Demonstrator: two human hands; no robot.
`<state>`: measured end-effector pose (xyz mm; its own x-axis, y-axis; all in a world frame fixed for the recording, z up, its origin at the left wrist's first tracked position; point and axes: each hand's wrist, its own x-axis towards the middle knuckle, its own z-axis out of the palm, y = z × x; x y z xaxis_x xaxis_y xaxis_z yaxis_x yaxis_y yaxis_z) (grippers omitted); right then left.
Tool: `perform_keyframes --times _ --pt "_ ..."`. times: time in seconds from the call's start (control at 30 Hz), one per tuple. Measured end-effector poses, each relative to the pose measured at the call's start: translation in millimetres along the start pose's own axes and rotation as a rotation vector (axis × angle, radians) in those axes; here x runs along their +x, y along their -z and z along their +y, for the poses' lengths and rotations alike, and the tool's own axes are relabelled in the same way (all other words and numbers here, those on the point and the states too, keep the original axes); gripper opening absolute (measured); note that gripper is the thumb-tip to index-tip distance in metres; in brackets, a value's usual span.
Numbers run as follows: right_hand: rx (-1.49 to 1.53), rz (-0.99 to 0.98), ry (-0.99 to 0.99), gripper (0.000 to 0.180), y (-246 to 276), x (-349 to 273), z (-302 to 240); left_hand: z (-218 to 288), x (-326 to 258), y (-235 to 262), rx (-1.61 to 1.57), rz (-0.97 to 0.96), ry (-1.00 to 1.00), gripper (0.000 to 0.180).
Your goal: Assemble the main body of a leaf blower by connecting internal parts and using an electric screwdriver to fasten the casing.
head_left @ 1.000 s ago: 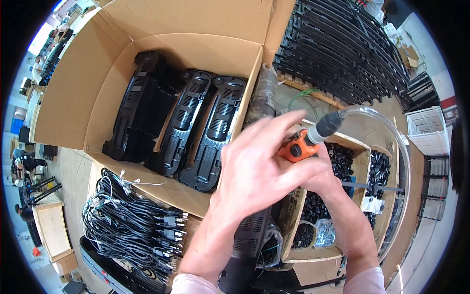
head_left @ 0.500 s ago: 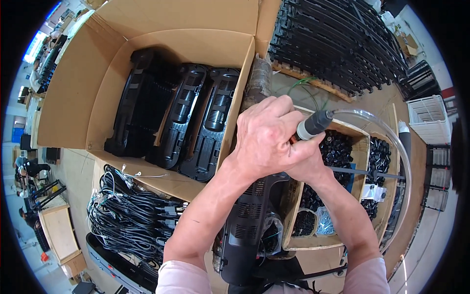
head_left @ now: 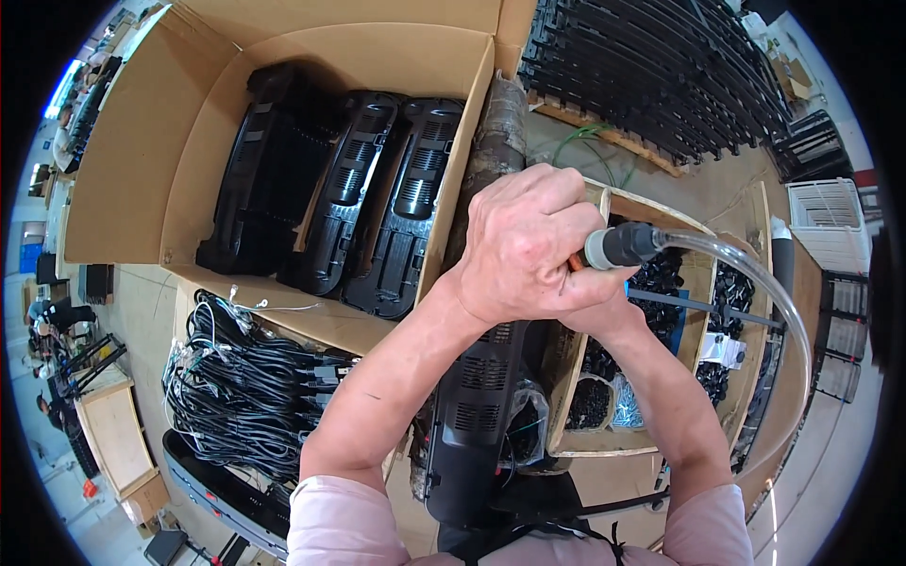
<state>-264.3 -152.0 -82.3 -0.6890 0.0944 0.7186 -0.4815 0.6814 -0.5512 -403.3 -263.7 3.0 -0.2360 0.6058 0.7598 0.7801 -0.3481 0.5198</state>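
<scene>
Both my hands are clasped together round a tool that looks like an air screwdriver [head_left: 618, 245]. Its grey and black rear end sticks out to the right, with a clear hose curving off it. My left hand [head_left: 528, 241] lies on top, fingers wrapped. My right hand [head_left: 604, 300] is closed beneath and mostly covered by the left. The tool's working end is hidden under the hands. Below them lies a long black plastic housing [head_left: 477, 415] with vent slots, running toward my body; its far part is hidden, so I cannot tell whether the tool touches it.
An open cardboard box [head_left: 118, 179] with several black vented housings stands at the far left. Bundled black cables [head_left: 250, 396] lie nearer. A wooden tray [head_left: 604, 445] of screws and small black parts is at the right. Black frames [head_left: 651, 85] are stacked beyond it.
The tool's hose end has swung from pointing up and right to nearly level, pointing right. My hands keep their grip; the whole view has shifted slightly.
</scene>
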Motion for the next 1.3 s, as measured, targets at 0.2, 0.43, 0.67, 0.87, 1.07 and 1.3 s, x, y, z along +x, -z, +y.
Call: perform_keyframes --times 0.2,0.43,0.67,0.87,1.07,1.3 --pt "0.053 0.068 -0.272 0.035 -14.8 11.4 -29.5 -1.3 -8.9 5.8 0.020 0.029 -0.006 0.043" --pt "0.069 0.121 -0.453 0.025 -19.2 26.9 -50.1 2.3 -8.8 3.0 0.038 0.062 0.003 0.040" --pt "0.341 -0.015 -0.784 0.027 -17.2 38.6 -60.7 18.2 -36.9 31.8 -0.220 0.229 0.402 0.031" --pt "0.380 0.002 -0.868 0.030 -12.7 53.7 -66.3 87.0 -111.7 67.5 -1.182 0.885 1.169 0.016" --pt "0.308 0.215 -0.712 0.033 15.9 61.3 -107.2 169.7 -172.3 38.1 -1.363 0.732 1.498 0.027" --pt "0.417 0.544 -0.816 0.048 40.8 -23.7 -199.0 259.8 -227.8 14.3 -1.586 0.390 1.619 0.029"
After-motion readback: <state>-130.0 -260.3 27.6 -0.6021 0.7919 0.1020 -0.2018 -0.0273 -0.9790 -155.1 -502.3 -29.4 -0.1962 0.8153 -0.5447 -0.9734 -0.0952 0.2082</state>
